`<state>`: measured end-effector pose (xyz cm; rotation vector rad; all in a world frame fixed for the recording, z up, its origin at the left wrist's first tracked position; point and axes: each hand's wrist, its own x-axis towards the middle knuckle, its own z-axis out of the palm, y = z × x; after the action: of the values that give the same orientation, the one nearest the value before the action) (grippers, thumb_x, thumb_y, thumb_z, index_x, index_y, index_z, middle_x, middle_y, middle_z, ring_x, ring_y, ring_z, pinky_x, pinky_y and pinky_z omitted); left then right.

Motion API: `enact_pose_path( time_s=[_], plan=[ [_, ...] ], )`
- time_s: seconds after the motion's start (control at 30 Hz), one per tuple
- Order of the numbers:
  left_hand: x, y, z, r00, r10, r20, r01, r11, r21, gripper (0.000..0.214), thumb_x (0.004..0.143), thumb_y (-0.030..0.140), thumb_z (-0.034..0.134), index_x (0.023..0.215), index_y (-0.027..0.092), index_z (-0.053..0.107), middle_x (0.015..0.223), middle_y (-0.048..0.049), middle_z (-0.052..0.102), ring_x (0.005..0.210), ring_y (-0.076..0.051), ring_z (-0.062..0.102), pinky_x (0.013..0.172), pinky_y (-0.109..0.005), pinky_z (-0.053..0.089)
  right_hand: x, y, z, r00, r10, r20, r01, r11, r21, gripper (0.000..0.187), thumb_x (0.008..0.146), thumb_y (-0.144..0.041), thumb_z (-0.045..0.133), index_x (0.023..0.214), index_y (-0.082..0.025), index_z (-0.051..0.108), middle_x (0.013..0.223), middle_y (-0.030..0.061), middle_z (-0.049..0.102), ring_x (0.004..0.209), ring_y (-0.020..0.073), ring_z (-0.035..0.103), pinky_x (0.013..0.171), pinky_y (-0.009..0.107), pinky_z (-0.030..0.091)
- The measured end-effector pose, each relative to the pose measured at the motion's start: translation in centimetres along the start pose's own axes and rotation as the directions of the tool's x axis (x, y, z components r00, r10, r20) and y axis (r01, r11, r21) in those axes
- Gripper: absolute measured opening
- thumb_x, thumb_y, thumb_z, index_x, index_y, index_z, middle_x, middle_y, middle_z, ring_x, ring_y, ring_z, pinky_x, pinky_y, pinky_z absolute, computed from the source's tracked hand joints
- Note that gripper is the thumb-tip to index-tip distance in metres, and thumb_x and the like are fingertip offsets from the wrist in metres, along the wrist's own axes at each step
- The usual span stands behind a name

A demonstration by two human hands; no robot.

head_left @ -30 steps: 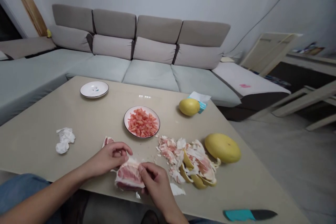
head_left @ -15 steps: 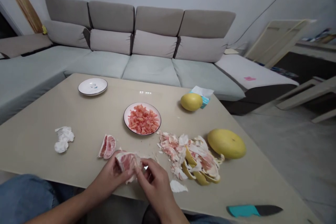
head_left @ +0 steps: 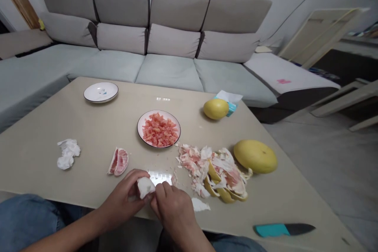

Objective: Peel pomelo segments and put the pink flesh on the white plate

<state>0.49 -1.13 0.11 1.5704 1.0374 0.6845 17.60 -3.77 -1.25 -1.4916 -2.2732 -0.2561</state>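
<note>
Near the table's front edge, my left hand (head_left: 130,193) grips a pomelo piece (head_left: 145,187), its white pith side turned up. My right hand (head_left: 173,206) has its fingers closed against the right end of that piece; the fingertips are partly hidden. Just beyond my left hand lie pomelo segments (head_left: 118,162) with pink flesh. A plate (head_left: 141,137) farther back bears a heap of pink pomelo pulp (head_left: 160,130). To the right of my right hand is a pile of pomelo peel and membrane (head_left: 215,173), with a white scrap (head_left: 200,204) in front.
One whole yellow pomelo (head_left: 255,156) sits at the right, another (head_left: 215,109) by a tissue pack (head_left: 230,100). A knife (head_left: 285,230) with a teal handle lies at the front right. Crumpled tissue (head_left: 68,153) and a white plate (head_left: 100,92) are at the left. A sofa (head_left: 168,71) stands behind.
The pomelo piece has been turned in my hands, from its pink side showing to its white pith. My right fingers have curled in closer. The view has tilted slightly down.
</note>
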Motion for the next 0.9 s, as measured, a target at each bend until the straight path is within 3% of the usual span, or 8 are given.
enact_pose_path(
  time_s=[0.13,0.23,0.37,0.5,0.63,0.77,0.9],
  plan=[
    [-0.1,-0.3,0.2,0.997,0.079,-0.006,-0.080,0.996,-0.040,0.029,0.085,0.027,0.062,0.113,0.026,0.054,0.116,-0.0073,0.056,0.108,-0.022,0.055,0.090,-0.029,0.049,-0.2,-0.2,0.4,0.994,0.087,-0.064,-0.072,0.974,0.213,0.019,0.082,-0.014,0.043,0.066,-0.020,0.051,0.055,0.0003,0.057,0.046,0.0142,0.052,0.048,0.028,0.024],
    [-0.3,-1.1,0.4,0.989,0.138,-0.052,-0.139,0.990,-0.028,0.032,0.085,0.023,0.063,0.115,0.027,0.053,0.119,-0.0071,0.056,0.115,-0.023,0.052,0.097,-0.031,0.044,-0.2,-0.4,0.6,0.972,0.237,-0.002,-0.214,0.880,0.425,0.022,0.081,-0.015,0.041,0.060,-0.020,0.046,0.052,-0.0021,0.052,0.047,0.0118,0.047,0.048,0.025,0.024],
    [-0.4,-1.3,0.5,0.983,0.159,-0.093,-0.165,0.984,-0.059,0.030,0.084,0.022,0.064,0.112,0.026,0.054,0.117,-0.0071,0.056,0.115,-0.024,0.051,0.100,-0.033,0.040,0.2,-0.5,0.5,0.886,0.405,0.226,-0.445,0.609,0.656,0.031,0.085,-0.023,0.037,0.054,-0.021,0.035,0.049,-0.0050,0.037,0.046,0.0100,0.037,0.046,0.022,0.023],
    [-0.5,-0.5,0.4,1.000,-0.026,-0.009,0.022,0.944,-0.330,0.035,0.081,0.030,0.069,0.111,0.023,0.053,0.111,-0.0068,0.058,0.101,-0.021,0.056,0.083,-0.028,0.047,0.5,-0.1,0.1,0.829,0.407,0.383,-0.530,0.358,0.769,0.032,0.086,-0.033,0.033,0.056,-0.022,0.030,0.052,-0.0055,0.031,0.049,0.0103,0.032,0.048,0.023,0.024],
    [-0.6,0.0,0.7,0.990,-0.078,0.117,0.131,0.813,-0.567,0.042,0.079,0.031,0.072,0.113,0.022,0.051,0.096,-0.0042,0.063,0.088,-0.018,0.061,0.078,-0.028,0.047,0.3,0.0,0.4,0.750,0.468,0.468,-0.594,0.164,0.788,0.034,0.087,-0.039,0.034,0.057,-0.023,0.031,0.052,-0.0061,0.032,0.048,0.0109,0.031,0.047,0.023,0.025],
    [-0.8,-0.1,0.7,0.981,-0.129,0.142,0.192,0.651,-0.734,0.043,0.080,0.027,0.071,0.116,0.021,0.049,0.101,-0.0070,0.065,0.097,-0.023,0.063,0.088,-0.036,0.047,0.0,0.5,0.3,0.728,0.570,0.381,-0.561,0.176,0.809,0.035,0.088,-0.043,0.035,0.058,-0.024,0.031,0.052,-0.0063,0.033,0.048,0.0114,0.031,0.046,0.023,0.027],
    [-0.7,-0.1,-0.1,0.952,-0.279,0.129,0.267,0.540,-0.799,0.039,0.083,0.024,0.068,0.118,0.021,0.049,0.113,-0.0101,0.063,0.105,-0.026,0.062,0.091,-0.043,0.049,0.2,2.3,-0.7,0.707,0.643,0.293,-0.558,0.254,0.790,0.038,0.091,-0.044,0.032,0.059,-0.024,0.031,0.052,-0.0060,0.033,0.047,0.0119,0.033,0.046,0.024,0.029]
  ],
)
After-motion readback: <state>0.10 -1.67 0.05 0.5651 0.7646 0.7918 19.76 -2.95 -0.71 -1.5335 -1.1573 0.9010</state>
